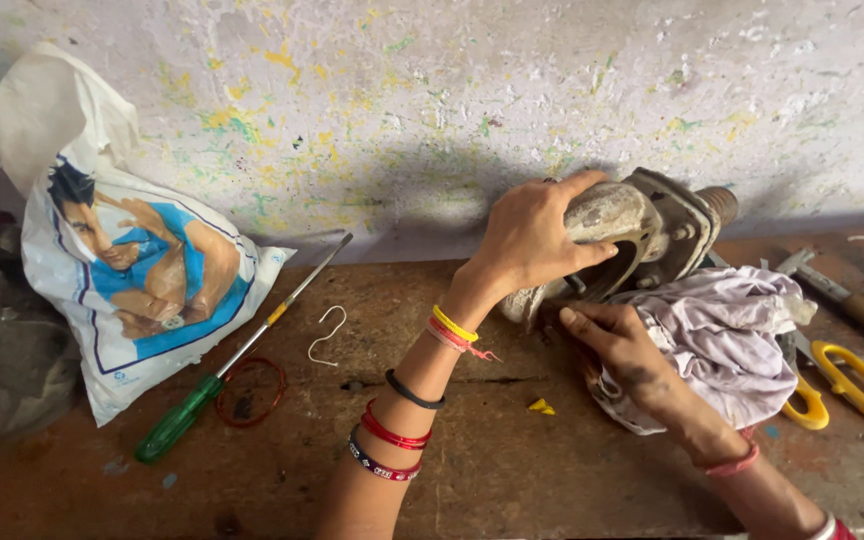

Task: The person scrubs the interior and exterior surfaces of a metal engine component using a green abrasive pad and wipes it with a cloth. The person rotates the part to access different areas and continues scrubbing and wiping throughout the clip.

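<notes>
My left hand (537, 235) grips the top of a dirty grey metal machine part (657, 225) that rests on the wooden bench against the wall. Just below it, my right hand (622, 350) is bunched in a pale lilac rag (727, 345) and has its fingers against the part's lower opening. Several bangles and threads circle my left forearm, and a red band sits on my right wrist.
A green-handled screwdriver (217, 375) lies diagonally at left, beside a red ring (250, 392) and a white wire hook (327, 335). A printed white plastic bag (132, 270) leans on the wall. Yellow-handled scissors (852, 385) and a wooden-handled hammer (852, 300) lie at right.
</notes>
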